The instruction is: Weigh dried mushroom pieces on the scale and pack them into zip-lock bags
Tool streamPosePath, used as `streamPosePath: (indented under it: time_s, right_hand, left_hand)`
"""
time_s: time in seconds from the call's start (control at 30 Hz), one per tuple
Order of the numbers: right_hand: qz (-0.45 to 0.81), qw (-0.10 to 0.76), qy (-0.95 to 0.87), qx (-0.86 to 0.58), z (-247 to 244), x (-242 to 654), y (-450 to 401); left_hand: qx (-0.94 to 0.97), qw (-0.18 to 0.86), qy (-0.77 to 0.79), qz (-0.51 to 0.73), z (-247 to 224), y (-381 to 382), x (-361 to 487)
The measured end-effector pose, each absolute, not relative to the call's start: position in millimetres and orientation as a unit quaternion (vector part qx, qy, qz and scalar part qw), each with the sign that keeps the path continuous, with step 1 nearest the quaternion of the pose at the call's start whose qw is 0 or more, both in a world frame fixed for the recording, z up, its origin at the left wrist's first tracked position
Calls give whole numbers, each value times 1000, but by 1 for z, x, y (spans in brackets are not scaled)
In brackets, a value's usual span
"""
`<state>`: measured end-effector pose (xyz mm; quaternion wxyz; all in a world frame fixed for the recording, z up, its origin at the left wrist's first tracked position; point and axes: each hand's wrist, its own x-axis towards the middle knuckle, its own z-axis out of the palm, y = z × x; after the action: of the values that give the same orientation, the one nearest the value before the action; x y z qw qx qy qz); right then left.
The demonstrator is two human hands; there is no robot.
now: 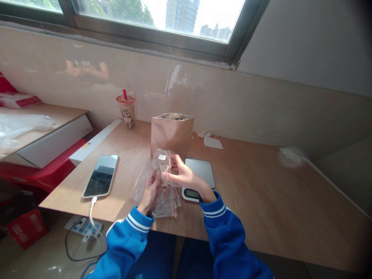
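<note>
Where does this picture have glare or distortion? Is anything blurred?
In the head view, the window is overexposed, the wall shows glare and faint reflections, the table looks bent by wide-angle distortion, and the plastic bag has bright highlights. Nothing looks strongly blurred.

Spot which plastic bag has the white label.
The clear bag pinched up in the right hand. The others lie in a pile under the left hand, with no label visible.

A beige tiled wall [232, 100] rises behind a wooden desk [276, 201], beneath a bright window [162, 15].
</note>
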<state>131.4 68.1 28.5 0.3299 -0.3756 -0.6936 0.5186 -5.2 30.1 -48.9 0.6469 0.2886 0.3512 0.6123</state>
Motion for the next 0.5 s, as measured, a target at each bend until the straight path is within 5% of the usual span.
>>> streamPosePath:
  time_s: [0.13, 0.5]
  right_hand:
    - [486, 438, -620, -433, 19, 117, 66]
    - [525, 455, -582, -423, 12, 122, 65]
  left_hand:
    - [267, 632, 342, 642, -51, 33, -4]
    - [206, 646, 328, 658, -43, 34, -5]
